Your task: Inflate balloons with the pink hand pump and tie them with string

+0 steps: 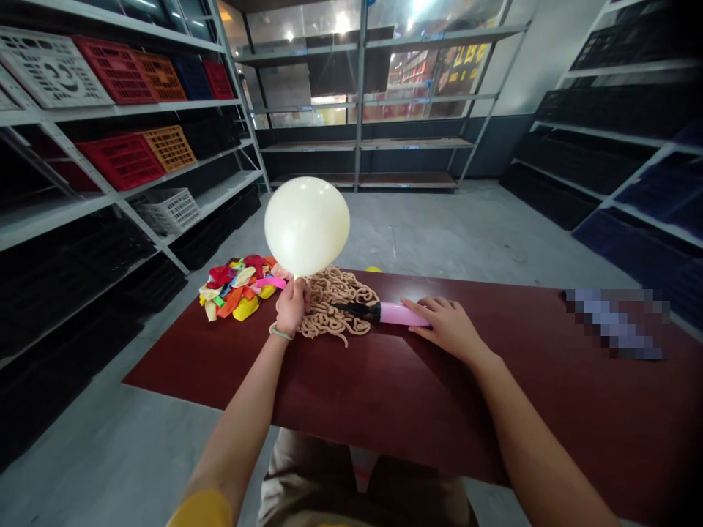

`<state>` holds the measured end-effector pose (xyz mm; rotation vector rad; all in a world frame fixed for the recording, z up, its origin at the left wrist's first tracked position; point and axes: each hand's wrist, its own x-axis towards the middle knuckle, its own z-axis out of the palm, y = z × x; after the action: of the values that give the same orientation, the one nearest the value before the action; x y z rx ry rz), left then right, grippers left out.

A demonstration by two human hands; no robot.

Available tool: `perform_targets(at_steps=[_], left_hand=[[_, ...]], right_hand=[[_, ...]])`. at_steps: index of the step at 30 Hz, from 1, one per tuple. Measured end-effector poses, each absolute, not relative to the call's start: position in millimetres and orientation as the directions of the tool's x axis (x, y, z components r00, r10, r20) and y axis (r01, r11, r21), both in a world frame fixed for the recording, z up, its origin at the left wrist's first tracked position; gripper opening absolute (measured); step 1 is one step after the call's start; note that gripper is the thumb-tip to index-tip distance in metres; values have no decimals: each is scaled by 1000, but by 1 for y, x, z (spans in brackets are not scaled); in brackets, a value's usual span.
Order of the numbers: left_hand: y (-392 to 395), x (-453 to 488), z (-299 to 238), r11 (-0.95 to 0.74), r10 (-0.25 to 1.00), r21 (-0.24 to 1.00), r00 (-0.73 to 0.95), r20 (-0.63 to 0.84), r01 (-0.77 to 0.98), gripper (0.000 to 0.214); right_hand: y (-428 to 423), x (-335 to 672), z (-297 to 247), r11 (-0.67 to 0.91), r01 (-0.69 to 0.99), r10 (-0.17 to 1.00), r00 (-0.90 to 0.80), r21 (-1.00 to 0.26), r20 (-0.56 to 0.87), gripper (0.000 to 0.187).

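Cream-coloured balloon (306,225), inflated and round, is held upright above the table by the left hand (291,306), its neck enclosed in the closed fingers. The two hands are kept well apart. The right hand (447,328) is laid open on the tabletop, with the fingertips resting against the pink barrel of a hand pump (403,314) rather than wrapped around it. The pump's black nozzle is laid over a heap of tan crinkled strands (329,304), whose material cannot be told. A loose pile of uninflated coloured balloons (236,290) is lying just beside that heap, near the left hand. A thin band (280,331) is worn on the left wrist. All of this is borne by a dark red table (384,388). Metal shelving (359,146) is seen beyond it, with red and orange plastic crates (119,161) stored on the shelves to the left.
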<state>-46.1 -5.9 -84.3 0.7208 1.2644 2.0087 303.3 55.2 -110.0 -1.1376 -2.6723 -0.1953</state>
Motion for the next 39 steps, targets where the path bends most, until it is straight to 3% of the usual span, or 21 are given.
perform_targets(at_steps=[4, 8, 12, 24, 29, 31, 35, 39], left_hand=[[-11, -52, -95, -181, 858, 977, -468, 212, 112, 37], [-16, -51, -92, -116, 878, 915, -390, 277, 388, 34], [-19, -49, -89, -142, 884, 827, -307, 353, 543, 39], [-17, -52, -93, -190, 905, 779, -201, 376, 598, 36], [-12, -54, -99, -193, 915, 727, -147, 376, 658, 31], [-11, -53, -100, -194, 919, 703, -124, 374, 684, 29], [-13, -50, -97, -204, 937, 725, -83, 339, 658, 31], [-18, -46, -91, -236, 944, 786, -58, 325, 571, 35]], right_hand=[[54, 302, -108, 697, 717, 696, -672, -14, 253, 60], [52, 302, -105, 692, 722, 700, -664, -19, 262, 64], [50, 300, -103, 677, 736, 702, -648, 5, 295, 64], [47, 297, -105, 705, 708, 636, -663, 52, 394, 63], [40, 283, -91, 706, 691, 454, -608, 153, 651, 69], [35, 267, -74, 717, 657, 357, -631, 230, 689, 72], [29, 219, -31, 769, 493, 234, -809, 407, 539, 72], [36, 164, -4, 803, 338, 79, -876, 491, 475, 68]])
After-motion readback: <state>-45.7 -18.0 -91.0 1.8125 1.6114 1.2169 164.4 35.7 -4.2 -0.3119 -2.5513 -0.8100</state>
